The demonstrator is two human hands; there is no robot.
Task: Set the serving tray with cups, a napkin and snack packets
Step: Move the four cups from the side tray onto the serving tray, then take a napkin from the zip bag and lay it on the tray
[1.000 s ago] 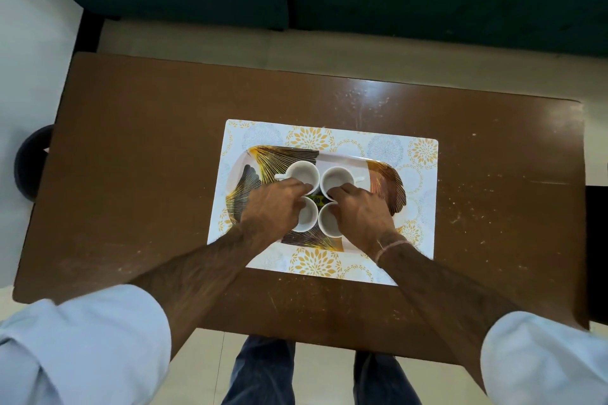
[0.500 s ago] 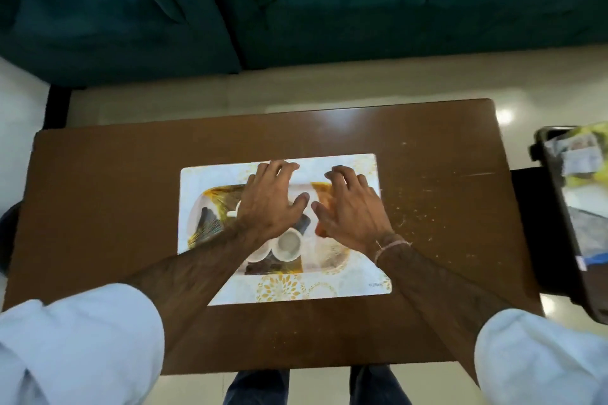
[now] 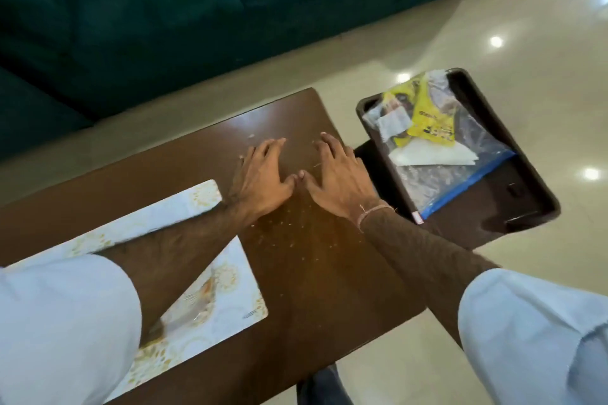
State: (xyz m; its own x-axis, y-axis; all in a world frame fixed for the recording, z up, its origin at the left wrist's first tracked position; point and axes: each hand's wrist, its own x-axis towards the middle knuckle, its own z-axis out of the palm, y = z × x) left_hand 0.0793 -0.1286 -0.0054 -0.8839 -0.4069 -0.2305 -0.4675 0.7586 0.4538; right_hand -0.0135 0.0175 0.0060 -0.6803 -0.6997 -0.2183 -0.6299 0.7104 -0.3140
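**A:** What do I have in front of me?

**B:** I see the teal sofa [image 3: 164, 10] filling the far side, then the pale glossy floor [image 3: 493, 10], then the brown table [image 3: 312, 273] running across the middle. A patterned placemat [image 3: 184, 217] lies on its left part, half hidden under my left forearm and pale sleeve [image 3: 65, 322].

**A:** And the serving tray with the cups?

**B:** I can only make out a glossy, orange-tinted patch [image 3: 197, 302] on the mat beside my forearm; I cannot tell if that is the tray, and no cups show.

**A:** The snack packets?

**B:** A dark tray [image 3: 513, 194] sits just off the table's right end. In it lie a clear zip bag [image 3: 460, 171] with a blue edge, a yellow packet [image 3: 427, 118] and a white napkin [image 3: 434, 154].

**A:** Hands?

**B:** My left hand [image 3: 263, 174] and right hand [image 3: 342, 177] are side by side over the bare wood near the right end, fingers spread, thumbs nearly touching, gripping nothing. Crumbs [image 3: 289, 233] dot the wood below them.
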